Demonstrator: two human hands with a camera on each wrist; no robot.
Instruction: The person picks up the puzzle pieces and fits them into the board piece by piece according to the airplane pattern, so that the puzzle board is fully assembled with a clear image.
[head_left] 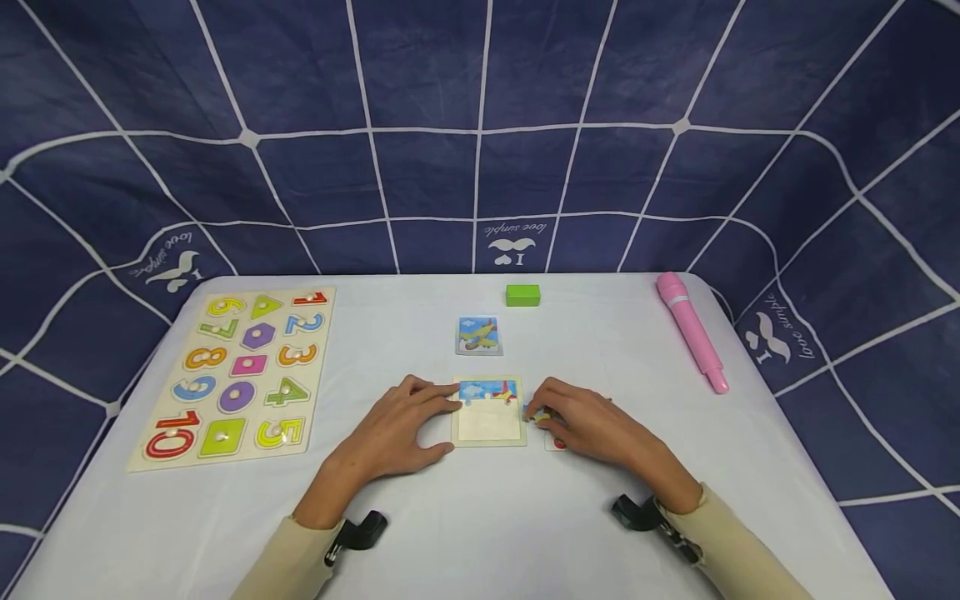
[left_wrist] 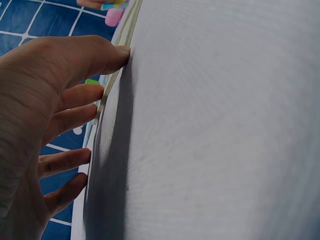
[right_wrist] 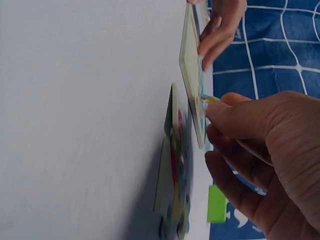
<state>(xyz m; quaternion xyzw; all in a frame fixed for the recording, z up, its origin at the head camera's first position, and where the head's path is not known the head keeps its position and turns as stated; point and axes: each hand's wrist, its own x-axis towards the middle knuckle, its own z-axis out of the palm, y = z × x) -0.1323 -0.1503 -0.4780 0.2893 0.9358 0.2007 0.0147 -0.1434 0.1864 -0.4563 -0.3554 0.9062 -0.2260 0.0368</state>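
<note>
A small wooden jigsaw tray lies flat in front of me, its top row filled with blue-sky pieces and bare wood below. My left hand, fingers spread, touches the tray's left side; in the left wrist view the thumb is at its edge. My right hand pinches a jigsaw piece with some yellow and blue between thumb and fingertips, by the tray's right edge. More loose pieces lie on the table beneath the right hand, partly hidden by it in the head view.
Beyond the tray lies a square picture of a yellow aeroplane, with a green block behind it. A number and shape board covers the left side. A pink stick-shaped object lies at the far right.
</note>
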